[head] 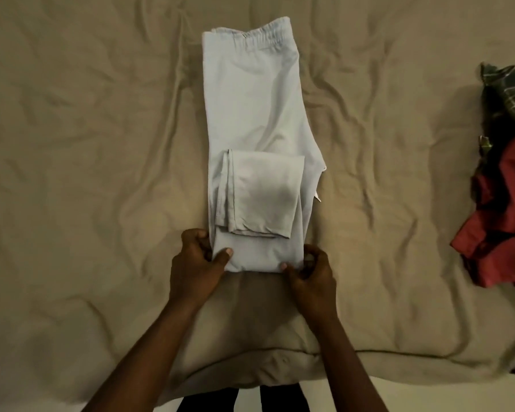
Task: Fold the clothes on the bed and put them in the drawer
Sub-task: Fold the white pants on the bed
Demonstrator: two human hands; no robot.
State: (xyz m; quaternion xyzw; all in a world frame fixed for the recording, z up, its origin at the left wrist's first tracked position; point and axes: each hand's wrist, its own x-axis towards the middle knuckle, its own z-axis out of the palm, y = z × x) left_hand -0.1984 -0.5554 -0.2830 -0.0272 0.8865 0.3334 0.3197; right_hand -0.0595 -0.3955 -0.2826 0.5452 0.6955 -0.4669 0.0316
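Progress stands at a middle stage for one garment and an early stage for the task as a whole. The pale blue-grey cotton trousers [250,108] lie flat on the wrinkled beige bed sheet [87,144], legs laid one over the other, with the elastic waistband [265,34] at the trousers' far end. The leg hems [262,197] are doubled back over the lower half of the trousers, forming a thick fold at the near end. The left hand [195,263] grasps the left corner of that near fold, thumb on top and fingers curled beneath; the right hand [311,273] pinches the right corner of the same fold in like manner. Judged from this grip, the next fold toward the waistband is not yet made. Well to the right of the trousers, a crumpled red fabric garment [506,221] and a dark green plaid fabric garment [506,93] lie heaped and unfolded, the plaid one on the waistband side of the red one. Both remain to be folded. No drawer or other container is in view, so its contents cannot be told; nothing visible has been stored.
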